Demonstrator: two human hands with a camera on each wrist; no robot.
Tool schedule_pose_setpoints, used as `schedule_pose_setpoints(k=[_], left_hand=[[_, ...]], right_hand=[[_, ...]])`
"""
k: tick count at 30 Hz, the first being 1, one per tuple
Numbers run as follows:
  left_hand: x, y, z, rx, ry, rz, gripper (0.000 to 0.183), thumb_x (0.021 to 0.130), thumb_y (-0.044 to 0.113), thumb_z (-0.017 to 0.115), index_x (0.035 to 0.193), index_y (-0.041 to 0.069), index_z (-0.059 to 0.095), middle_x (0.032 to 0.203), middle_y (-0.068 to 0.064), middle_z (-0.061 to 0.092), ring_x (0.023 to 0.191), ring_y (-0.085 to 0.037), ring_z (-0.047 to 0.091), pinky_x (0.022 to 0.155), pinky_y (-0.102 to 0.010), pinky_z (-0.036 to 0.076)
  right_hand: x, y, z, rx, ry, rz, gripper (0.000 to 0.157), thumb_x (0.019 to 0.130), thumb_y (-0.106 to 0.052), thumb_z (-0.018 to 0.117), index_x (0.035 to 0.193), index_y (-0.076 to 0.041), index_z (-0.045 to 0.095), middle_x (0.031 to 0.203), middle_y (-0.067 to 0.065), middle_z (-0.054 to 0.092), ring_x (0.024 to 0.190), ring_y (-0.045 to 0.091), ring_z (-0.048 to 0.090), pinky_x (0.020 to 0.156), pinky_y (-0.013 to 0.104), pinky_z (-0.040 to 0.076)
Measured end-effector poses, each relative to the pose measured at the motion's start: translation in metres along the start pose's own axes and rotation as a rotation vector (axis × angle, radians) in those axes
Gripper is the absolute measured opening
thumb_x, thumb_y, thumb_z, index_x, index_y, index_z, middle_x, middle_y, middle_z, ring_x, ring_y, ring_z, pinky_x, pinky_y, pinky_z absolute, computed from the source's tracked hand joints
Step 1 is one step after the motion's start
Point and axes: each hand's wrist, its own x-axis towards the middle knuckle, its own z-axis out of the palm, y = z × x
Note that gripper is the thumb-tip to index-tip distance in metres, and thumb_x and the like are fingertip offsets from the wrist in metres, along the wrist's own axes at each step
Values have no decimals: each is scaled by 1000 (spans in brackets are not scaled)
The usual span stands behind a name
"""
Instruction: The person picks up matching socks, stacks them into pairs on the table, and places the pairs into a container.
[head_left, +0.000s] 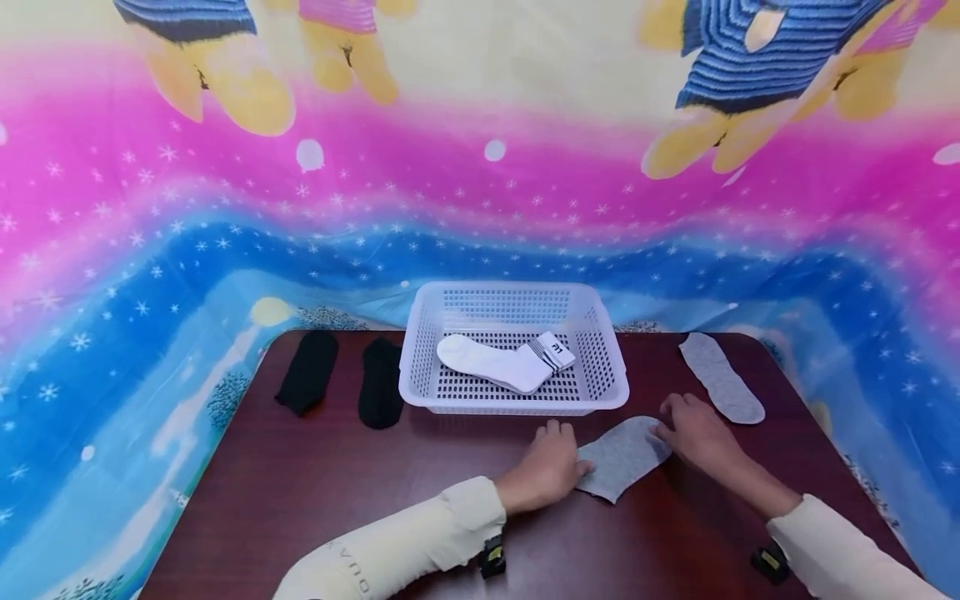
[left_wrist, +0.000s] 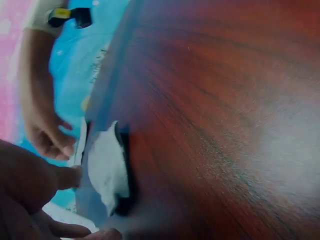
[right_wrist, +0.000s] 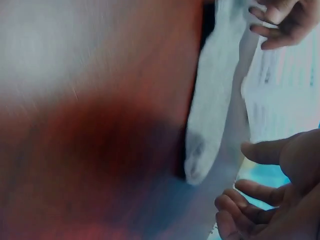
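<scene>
1. The flat, light-grey fabric sock lies on the glossy red-brown table, nearer you than the white perforated plastic basket.
2. Your left hand and right hand, loosely open at opposite ends, seem to grip nothing.
3. Smooth lightly; soft cloth may bunch.

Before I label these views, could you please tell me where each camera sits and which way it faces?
Head: on the person's head, facing forward and down at the table, basket and nearer gray sock; left hand, right hand and sleeves show.
Left wrist: on that wrist, facing the same sock; left hand close, right hand beyond.
Right wrist: on that wrist, facing the same sock; right hand close, left hand beyond.
Both wrist views share that sock.
</scene>
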Motion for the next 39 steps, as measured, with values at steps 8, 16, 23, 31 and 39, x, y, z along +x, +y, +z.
schedule_pose_setpoints(k=[8,16,23,31,39], left_hand=[[5,14,31,262,114,-9,44,80,50,71,90,12,52,87,-4,49,78,-18,47,56,-28,40],[11,7,35,145,120,-37,39,80,40,74,90,11,50,82,-3,51,73,-18,48,62,-27,41],[8,1,27,-37,132,34,26,77,10,70,94,7,50,82,-3,49,70,-16,50,61,-24,44],[0,-8,12,-371,147,5,28,82,-3,56,107,7,55,95,-2,49,78,-11,51,69,-21,46],[-20,-21,-11,-604,180,-68,19,85,-1,58,103,2,58,88,-5,53,78,-8,47,71,-18,41]], right_hand=[[10,4,9,-117,-50,-70,39,84,-21,74,109,3,58,97,17,57,88,29,53,70,45,49],[24,17,21,-68,-98,-79,33,83,-12,73,106,5,57,92,13,56,78,21,52,62,33,48],[30,23,16,119,-222,53,29,82,-12,73,99,3,54,86,11,55,71,20,51,59,30,45],[26,25,12,356,-271,77,28,82,-20,74,91,-3,54,80,7,53,71,19,51,60,30,44],[11,7,10,734,-373,-21,34,84,-21,73,100,4,58,86,11,58,76,21,57,66,34,53]])
